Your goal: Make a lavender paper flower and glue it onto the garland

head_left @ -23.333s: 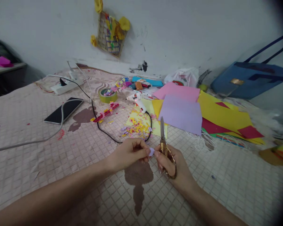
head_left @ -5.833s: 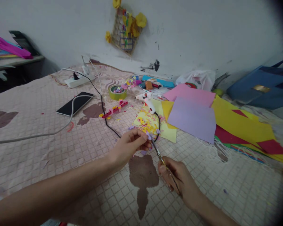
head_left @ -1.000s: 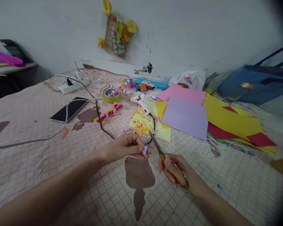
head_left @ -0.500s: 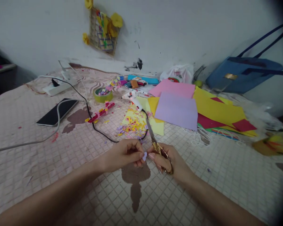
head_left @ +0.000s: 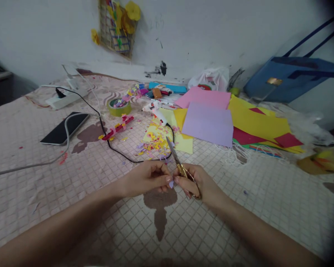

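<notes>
My left hand (head_left: 153,178) pinches a tiny piece of purple paper (head_left: 171,184) between thumb and fingertips. Wrapped in my right hand (head_left: 193,180) is a pair of gold-handled scissors (head_left: 180,166), blades pointing up and away to the left. The right thumb and fingertip come right up to the purple piece; whether they touch it I cannot tell. Just beyond the hands lie small scraps of yellow, pink and purple paper (head_left: 157,144), partly on pale yellow paper (head_left: 185,144).
A glue gun (head_left: 159,114) with a black cord lies behind the scraps. Coloured paper sheets (head_left: 208,124) are at the right, near white string (head_left: 236,155). On the left are a green tape roll (head_left: 119,108), a decorated red stick (head_left: 117,128), a phone (head_left: 65,129) and a power strip (head_left: 66,99).
My right fingertips have closed in on the purple piece, and the hands are nearer each other. The whole view has shifted slightly, with things appearing a little higher.
</notes>
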The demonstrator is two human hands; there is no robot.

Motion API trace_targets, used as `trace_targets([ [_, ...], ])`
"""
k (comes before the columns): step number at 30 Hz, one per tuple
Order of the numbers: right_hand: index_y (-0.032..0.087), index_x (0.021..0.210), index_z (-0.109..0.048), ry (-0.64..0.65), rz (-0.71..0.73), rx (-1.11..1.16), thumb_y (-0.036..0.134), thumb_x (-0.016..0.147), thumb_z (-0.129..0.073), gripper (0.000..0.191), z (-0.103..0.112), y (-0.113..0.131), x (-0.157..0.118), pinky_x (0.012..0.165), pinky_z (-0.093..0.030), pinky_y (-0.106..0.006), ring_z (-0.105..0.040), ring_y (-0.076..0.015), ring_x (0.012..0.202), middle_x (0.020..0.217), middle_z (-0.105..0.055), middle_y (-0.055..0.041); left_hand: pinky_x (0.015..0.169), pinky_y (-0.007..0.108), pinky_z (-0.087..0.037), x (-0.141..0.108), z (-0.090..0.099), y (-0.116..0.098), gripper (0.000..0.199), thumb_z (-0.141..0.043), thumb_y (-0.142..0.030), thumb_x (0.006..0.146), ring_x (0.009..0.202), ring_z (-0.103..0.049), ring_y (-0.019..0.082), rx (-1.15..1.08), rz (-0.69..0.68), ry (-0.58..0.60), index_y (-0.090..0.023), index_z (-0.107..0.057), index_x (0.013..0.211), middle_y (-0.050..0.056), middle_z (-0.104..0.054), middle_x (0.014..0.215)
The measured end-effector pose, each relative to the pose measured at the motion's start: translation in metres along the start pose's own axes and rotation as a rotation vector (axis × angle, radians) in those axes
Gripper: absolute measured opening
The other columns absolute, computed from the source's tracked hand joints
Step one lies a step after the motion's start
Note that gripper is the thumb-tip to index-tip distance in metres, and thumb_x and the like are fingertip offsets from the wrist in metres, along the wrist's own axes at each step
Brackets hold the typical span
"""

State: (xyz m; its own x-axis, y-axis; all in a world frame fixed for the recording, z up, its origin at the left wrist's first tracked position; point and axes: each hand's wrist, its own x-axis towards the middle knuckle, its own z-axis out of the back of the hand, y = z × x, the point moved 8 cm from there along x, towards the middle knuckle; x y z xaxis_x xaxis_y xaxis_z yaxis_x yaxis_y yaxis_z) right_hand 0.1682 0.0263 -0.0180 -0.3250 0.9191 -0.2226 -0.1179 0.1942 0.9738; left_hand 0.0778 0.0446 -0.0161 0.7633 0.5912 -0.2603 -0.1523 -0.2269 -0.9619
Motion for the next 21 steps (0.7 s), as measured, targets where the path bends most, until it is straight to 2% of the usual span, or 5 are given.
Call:
trace_targets([
  [4,0.016,0.072,-0.053,-0.021,-0.020,-0.017,0.033,0.073,-0.059,0.018,0.000,0.000,-0.001,0.035,-0.030,-0.015,-0.034,-0.0045,0.036,0.046,-0.043,0.0086,0.059,0.024,-0.045,-0.001,-0.001,0.004,0.023,-0.061,-0.034,0.074,0.058,-0.054,0.009,-0.007,0.059,-0.014,-0.013,-0.054,0.075,0.001,-0.058,0.070],
  [6,0.016,0.070,-0.052,-0.052,-0.002,-0.020,0.034,0.076,-0.056,0.020,0.002,0.002,-0.002,0.035,-0.029,-0.016,-0.034,-0.0048,0.035,0.043,-0.041,0.0087,0.058,0.023,-0.043,0.000,0.001,0.000,0.022,-0.060,-0.034,0.075,0.059,-0.052,0.009,0.027,0.014,-0.054,-0.013,-0.054,0.073,0.001,-0.057,0.068],
  [9,0.016,0.068,-0.052,-0.089,0.016,-0.023,0.034,0.077,-0.056,0.020,0.004,0.004,-0.002,0.036,-0.029,-0.017,-0.034,-0.0053,0.036,0.042,-0.040,0.0089,0.057,0.020,-0.038,-0.001,0.012,-0.011,0.020,-0.060,-0.032,0.075,0.061,-0.048,0.009,0.111,-0.103,-0.196,-0.012,-0.055,0.071,0.000,-0.053,0.066],
  [12,0.016,0.070,-0.052,-0.098,0.007,-0.046,0.031,0.075,-0.057,0.016,0.003,0.002,-0.001,0.036,-0.029,-0.017,-0.035,-0.0055,0.036,0.044,-0.041,0.0088,0.057,0.020,-0.037,-0.001,0.018,-0.013,0.020,-0.059,-0.032,0.076,0.063,-0.047,0.009,0.121,-0.140,-0.278,-0.013,-0.056,0.073,0.000,-0.053,0.068],
  [21,0.016,0.070,-0.053,-0.188,0.045,-0.119,0.028,0.077,-0.051,0.014,0.011,0.006,-0.001,0.036,-0.031,-0.017,-0.038,-0.0058,0.036,0.044,-0.043,0.0076,0.058,0.021,-0.038,0.000,0.015,-0.006,0.020,-0.059,-0.033,0.077,0.061,-0.048,0.009,-0.015,-0.113,-0.279,-0.013,-0.054,0.074,-0.001,-0.053,0.067],
])
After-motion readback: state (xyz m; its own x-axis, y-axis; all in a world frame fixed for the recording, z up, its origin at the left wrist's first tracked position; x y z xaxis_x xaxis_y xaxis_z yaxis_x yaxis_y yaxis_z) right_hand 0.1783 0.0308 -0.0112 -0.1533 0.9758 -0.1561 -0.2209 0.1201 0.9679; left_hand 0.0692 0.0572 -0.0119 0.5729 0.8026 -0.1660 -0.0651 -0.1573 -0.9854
